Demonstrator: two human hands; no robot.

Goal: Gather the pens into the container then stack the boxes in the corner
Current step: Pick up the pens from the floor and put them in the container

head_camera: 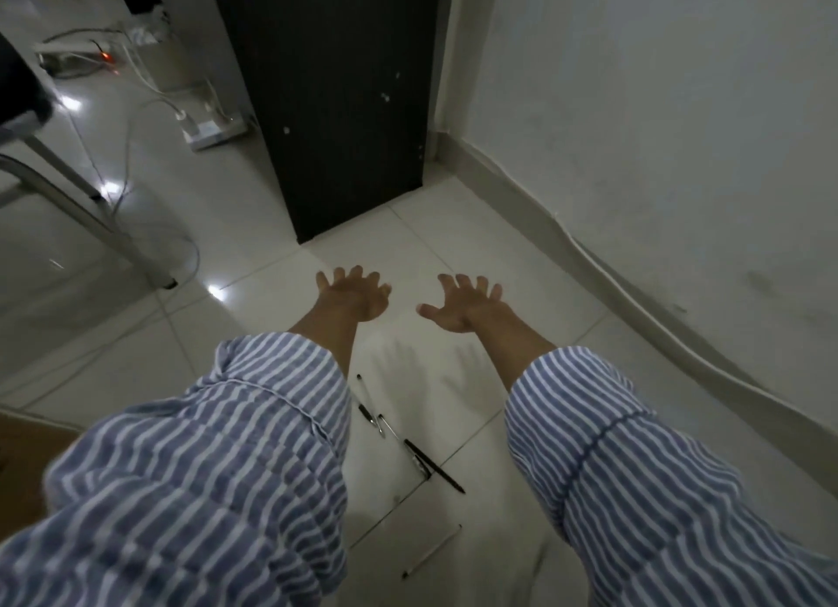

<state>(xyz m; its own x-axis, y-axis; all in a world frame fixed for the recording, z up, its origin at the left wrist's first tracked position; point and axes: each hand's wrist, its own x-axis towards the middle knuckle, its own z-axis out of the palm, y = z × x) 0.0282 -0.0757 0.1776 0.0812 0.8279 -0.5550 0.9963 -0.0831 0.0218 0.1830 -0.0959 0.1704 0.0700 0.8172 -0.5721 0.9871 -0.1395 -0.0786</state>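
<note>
Brown cardboard edge (27, 461) at lower left, possibly one of the boxes, can't confirm. Centre frame, left hand (356, 293): fingers spread, holding nothing, above the glossy white floor tiles (453, 225). The thin black and clear ballpoint pens (433, 465) lie scattered lower centre between the blue-striped sleeves (204, 470), with one white pen (433, 550) nearer the bottom edge. The right hand (462, 305) is also splayed and empty. No container in view. Risk: the pens sit behind the hands' reach line, and on smooth tile they could roll or skid when pinched.

Loose blue-and-white striped sleeves (217, 470) with piped cuffs (571, 370) end above the bare hands (358, 296).
</note>
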